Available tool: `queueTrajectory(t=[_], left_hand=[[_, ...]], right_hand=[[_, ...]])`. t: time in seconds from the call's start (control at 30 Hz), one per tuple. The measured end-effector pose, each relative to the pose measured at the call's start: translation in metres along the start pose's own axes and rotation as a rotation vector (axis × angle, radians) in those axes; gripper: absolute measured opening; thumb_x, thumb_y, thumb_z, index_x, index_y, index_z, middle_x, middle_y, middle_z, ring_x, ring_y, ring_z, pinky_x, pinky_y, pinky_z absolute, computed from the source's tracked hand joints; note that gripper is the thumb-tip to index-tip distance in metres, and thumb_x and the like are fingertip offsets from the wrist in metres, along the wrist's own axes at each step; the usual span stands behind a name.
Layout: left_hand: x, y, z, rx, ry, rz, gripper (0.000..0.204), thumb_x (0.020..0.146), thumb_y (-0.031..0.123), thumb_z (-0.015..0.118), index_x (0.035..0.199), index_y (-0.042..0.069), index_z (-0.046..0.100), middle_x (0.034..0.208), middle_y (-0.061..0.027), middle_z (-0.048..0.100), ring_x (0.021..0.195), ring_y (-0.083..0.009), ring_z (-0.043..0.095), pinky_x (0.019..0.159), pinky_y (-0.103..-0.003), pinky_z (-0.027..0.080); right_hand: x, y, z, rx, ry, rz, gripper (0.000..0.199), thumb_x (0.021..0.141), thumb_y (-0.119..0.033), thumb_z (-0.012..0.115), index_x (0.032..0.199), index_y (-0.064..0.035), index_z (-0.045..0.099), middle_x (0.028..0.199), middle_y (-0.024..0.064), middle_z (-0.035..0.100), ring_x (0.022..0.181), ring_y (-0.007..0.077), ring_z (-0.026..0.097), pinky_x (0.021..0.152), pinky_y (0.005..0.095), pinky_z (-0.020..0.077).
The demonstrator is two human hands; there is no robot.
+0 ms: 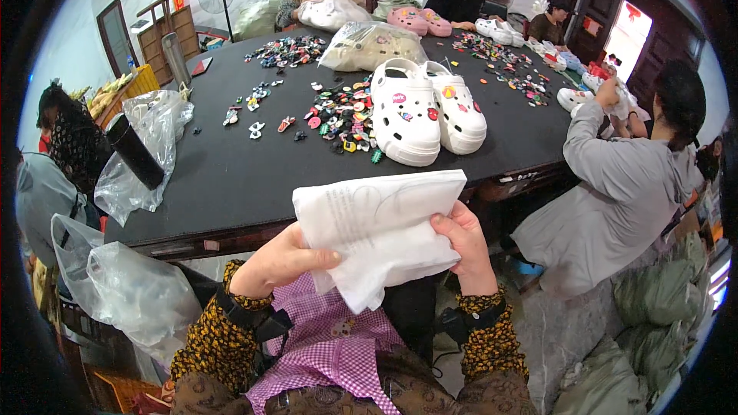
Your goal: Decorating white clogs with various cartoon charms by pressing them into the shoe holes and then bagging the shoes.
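Both hands, left [280,265] and right [465,250], grip white bag [377,234], fingers curled.

A small workshop for decorating and packing shoes: several people sit around a big black table [231,177] strewn with heaps of small coloured shoe charms [342,119], white clogs [427,111], pink clogs [419,21] and clear plastic bags [150,146].
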State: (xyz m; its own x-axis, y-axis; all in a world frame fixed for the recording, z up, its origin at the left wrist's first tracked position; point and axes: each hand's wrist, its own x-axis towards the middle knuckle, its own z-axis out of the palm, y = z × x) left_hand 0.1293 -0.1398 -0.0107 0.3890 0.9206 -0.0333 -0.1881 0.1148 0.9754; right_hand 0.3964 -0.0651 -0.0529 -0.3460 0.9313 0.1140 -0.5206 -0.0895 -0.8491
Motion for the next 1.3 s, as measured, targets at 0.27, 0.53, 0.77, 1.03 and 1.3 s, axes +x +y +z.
queueTrajectory(t=[0.27, 0.53, 0.77, 1.03, 1.3], left_hand=[[-0.003, -0.002, -0.002, -0.001, 0.171, 0.022, 0.025, 0.085, 0.001, 0.061, 0.109, 0.002, 0.066, 0.098, -0.0047, 0.068, 0.087, -0.0113, 0.063, 0.08, -0.029, 0.051], [-0.001, 0.009, 0.008, 0.548, 0.049, 0.341, 0.02, 0.077, -0.004, 0.066, 0.093, 0.006, 0.073, 0.08, -0.0058, 0.067, 0.075, -0.0144, 0.064, 0.068, -0.027, 0.05], [0.009, 0.019, 0.021, 0.923, 0.098, 0.47, 0.032, 0.069, -0.009, 0.065, 0.092, 0.013, 0.073, 0.079, -0.0085, 0.063, 0.072, -0.0238, 0.064, 0.065, -0.03, 0.049], [0.033, 0.053, 0.04, 1.131, -0.111, 0.503, 0.057, 0.067, -0.009, 0.063, 0.122, 0.005, 0.056, 0.126, -0.0196, 0.05, 0.113, -0.0347, 0.053, 0.091, -0.036, 0.046], [0.096, 0.062, 0.008, 0.971, 0.074, 0.45, 0.047, 0.078, -0.005, 0.055, 0.125, -0.001, 0.051, 0.111, -0.0101, 0.058, 0.097, -0.0179, 0.057, 0.079, -0.029, 0.048]], right_hand=[[-0.002, 0.013, -0.018, -0.038, 0.064, -0.032, 0.023, 0.084, -0.001, 0.062, 0.107, -0.0016, 0.064, 0.1, 0.0094, 0.068, 0.088, 0.0169, 0.065, 0.079, 0.0318, 0.0531], [-0.001, 0.008, -0.028, 0.277, -0.061, 0.1, 0.05, 0.092, -0.03, 0.056, 0.128, 0.0042, 0.049, 0.111, 0.0188, 0.064, 0.098, 0.027, 0.065, 0.085, 0.0402, 0.0539], [-0.023, -0.009, -0.026, -0.14, -0.178, 0.017, 0.054, 0.075, -0.011, 0.076, 0.122, 0.0004, 0.051, 0.113, 0.0098, 0.062, 0.101, 0.0164, 0.06, 0.09, 0.0324, 0.0479], [-0.024, -0.06, -0.042, -0.267, 0.003, -0.18, 0.02, 0.081, 0.004, 0.062, 0.1, -0.0015, 0.058, 0.094, 0.005, 0.065, 0.087, 0.0123, 0.061, 0.082, 0.0283, 0.0479], [-0.034, -0.099, -0.057, -0.341, 0.336, -0.548, 0.018, 0.084, 0.003, 0.059, 0.101, -0.0027, 0.056, 0.097, 0.004, 0.064, 0.091, 0.0108, 0.059, 0.084, 0.0287, 0.0465]])
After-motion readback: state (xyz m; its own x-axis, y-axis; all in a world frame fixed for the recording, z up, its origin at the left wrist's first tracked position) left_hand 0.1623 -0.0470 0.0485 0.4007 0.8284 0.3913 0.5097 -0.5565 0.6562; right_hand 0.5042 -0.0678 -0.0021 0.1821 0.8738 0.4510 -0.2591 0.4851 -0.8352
